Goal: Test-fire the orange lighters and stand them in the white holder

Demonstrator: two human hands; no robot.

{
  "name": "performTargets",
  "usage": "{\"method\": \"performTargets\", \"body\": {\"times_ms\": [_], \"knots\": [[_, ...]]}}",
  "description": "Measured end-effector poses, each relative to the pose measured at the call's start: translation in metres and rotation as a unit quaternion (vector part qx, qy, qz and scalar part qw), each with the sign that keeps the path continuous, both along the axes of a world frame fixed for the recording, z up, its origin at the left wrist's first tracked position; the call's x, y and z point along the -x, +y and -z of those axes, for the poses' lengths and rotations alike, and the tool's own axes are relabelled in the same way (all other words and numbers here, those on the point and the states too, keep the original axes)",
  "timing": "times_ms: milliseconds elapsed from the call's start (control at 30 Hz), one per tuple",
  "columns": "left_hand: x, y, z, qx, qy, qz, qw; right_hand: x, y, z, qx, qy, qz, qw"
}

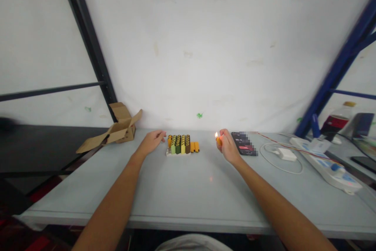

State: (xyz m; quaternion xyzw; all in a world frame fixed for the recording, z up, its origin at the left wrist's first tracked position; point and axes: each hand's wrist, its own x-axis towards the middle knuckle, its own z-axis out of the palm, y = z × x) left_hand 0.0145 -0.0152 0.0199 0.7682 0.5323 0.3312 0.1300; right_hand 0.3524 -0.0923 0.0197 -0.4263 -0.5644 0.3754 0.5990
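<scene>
My right hand [226,145] is closed around an orange lighter [219,140] held upright above the grey table [188,192]; a small flame burns at its top. A white tray [178,153] in the middle holds several lighters in orange, green, yellow and brown [179,144], standing in rows. Two orange lighters [194,147] lie just right of the tray. My left hand [152,140] rests on the table at the tray's left side, its fingers loosely curled with the fingertips near the tray's corner and nothing in it.
An open cardboard box [119,129] lies at the back left. A phone [244,143] lies right of my right hand. Further right are a white charger with a looped cable [283,154], a power strip [329,167] and a bottle [337,121]. A white wall stands close behind.
</scene>
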Motion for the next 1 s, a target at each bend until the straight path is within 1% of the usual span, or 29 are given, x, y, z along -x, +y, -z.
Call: {"method": "performTargets", "body": {"times_ms": [200, 367, 500, 567, 633, 700, 767, 867, 933, 1000], "knots": [[-0.001, 0.0, -0.001, -0.001, 0.001, -0.009, 1.0, -0.001, -0.001, 0.001, 0.002, -0.007, -0.005, 1.0], [0.0, 0.0, -0.001, -0.012, -0.006, 0.0, 1.0, -0.002, 0.001, 0.003, 0.009, -0.012, -0.008, 1.0], [-0.007, -0.007, -0.01, -0.035, -0.041, 0.008, 0.999, -0.003, 0.002, 0.008, 0.074, -0.044, -0.055, 0.995], [-0.015, -0.013, -0.016, -0.061, -0.087, 0.017, 0.994, -0.001, 0.004, 0.013, 0.075, -0.063, -0.08, 0.992], [-0.027, -0.021, -0.023, -0.081, -0.125, 0.042, 0.988, 0.004, 0.004, 0.02, 0.036, -0.09, -0.092, 0.991], [-0.041, -0.03, -0.027, -0.085, -0.131, 0.092, 0.983, 0.013, 0.002, 0.025, -0.022, -0.119, -0.101, 0.987], [-0.056, -0.041, -0.03, -0.074, -0.108, 0.156, 0.979, 0.024, -0.003, 0.028, -0.078, -0.14, -0.129, 0.979], [-0.076, -0.057, -0.031, -0.058, -0.052, 0.228, 0.971, 0.041, -0.012, 0.029, -0.144, -0.165, -0.178, 0.959], [-0.086, -0.065, -0.032, -0.059, -0.023, 0.259, 0.964, 0.05, -0.017, 0.028, -0.171, -0.183, -0.188, 0.95], [-0.091, -0.069, -0.034, -0.055, -0.012, 0.277, 0.959, 0.057, -0.02, 0.027, -0.183, -0.193, -0.19, 0.945]]}}
